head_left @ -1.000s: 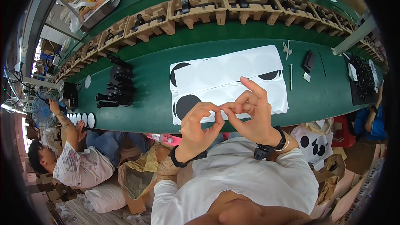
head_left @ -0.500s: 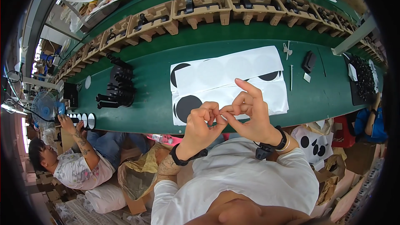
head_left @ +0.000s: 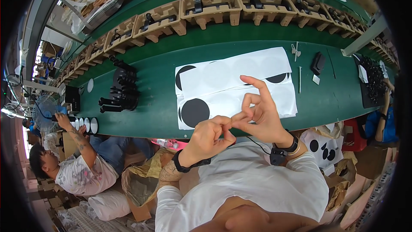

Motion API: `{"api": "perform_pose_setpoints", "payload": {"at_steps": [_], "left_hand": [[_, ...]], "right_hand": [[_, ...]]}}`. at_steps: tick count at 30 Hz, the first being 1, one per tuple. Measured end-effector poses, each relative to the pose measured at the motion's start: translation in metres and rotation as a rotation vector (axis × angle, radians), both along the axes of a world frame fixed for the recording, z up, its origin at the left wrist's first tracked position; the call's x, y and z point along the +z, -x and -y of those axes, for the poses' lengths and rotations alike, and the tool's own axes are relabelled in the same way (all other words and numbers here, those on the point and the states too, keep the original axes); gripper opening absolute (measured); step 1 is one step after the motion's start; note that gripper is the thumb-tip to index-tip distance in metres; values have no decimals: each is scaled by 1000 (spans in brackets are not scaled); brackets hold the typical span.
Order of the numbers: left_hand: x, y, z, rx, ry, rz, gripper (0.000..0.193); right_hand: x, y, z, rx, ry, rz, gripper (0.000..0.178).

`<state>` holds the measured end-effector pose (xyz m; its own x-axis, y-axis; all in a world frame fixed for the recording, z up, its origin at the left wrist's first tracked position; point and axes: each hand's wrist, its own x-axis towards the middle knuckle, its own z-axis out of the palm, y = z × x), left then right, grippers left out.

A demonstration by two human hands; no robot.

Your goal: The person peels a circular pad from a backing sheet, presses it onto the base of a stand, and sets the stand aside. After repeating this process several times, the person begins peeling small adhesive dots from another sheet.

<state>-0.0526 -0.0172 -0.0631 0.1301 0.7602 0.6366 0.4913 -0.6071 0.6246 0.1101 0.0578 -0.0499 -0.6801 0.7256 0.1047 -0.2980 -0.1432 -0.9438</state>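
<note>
My left hand (head_left: 210, 139) and my right hand (head_left: 261, 118) meet fingertip to fingertip above the near edge of the bench. Each one is closed in a pinch, and whatever sits between the fingertips is too small to make out. The right index finger points up, away from the pinch. Just beyond my hands lie white sheets (head_left: 253, 92) with large round black stickers; one black disc (head_left: 195, 112) shows fully at the near left. A white strip (head_left: 236, 66) lies across the far part of these sheets.
Black stands (head_left: 122, 86) cluster on the left of the green bench (head_left: 159, 90). To the right are a black oblong part (head_left: 318, 63), a white stick (head_left: 300, 80) and a pile of small black parts (head_left: 372, 79). Cardboard trays (head_left: 210, 10) line the back. Co-workers sit around.
Both hands have come slightly nearer to me, still joined at the fingertips. The trays at the back have shifted slightly right. A hand at the far right now reaches toward the black parts.
</note>
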Motion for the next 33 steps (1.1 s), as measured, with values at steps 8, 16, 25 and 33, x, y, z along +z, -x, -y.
{"api": "perform_pose_setpoints", "payload": {"at_steps": [8,16,25,33], "left_hand": [[-2,-1,4,99,-124,101,42],[11,-10,6,176,-198,-11,49],[10,-12,6,241,-269,-103,52],[7,-11,4,245,-315,-179,51]], "right_hand": [[5,-6,-2,-145,2,-76,91],[3,-3,6,-215,-407,-102,83],[-5,-1,9,-298,-707,-12,84],[-6,2,10,-338,-762,38,83]]}}
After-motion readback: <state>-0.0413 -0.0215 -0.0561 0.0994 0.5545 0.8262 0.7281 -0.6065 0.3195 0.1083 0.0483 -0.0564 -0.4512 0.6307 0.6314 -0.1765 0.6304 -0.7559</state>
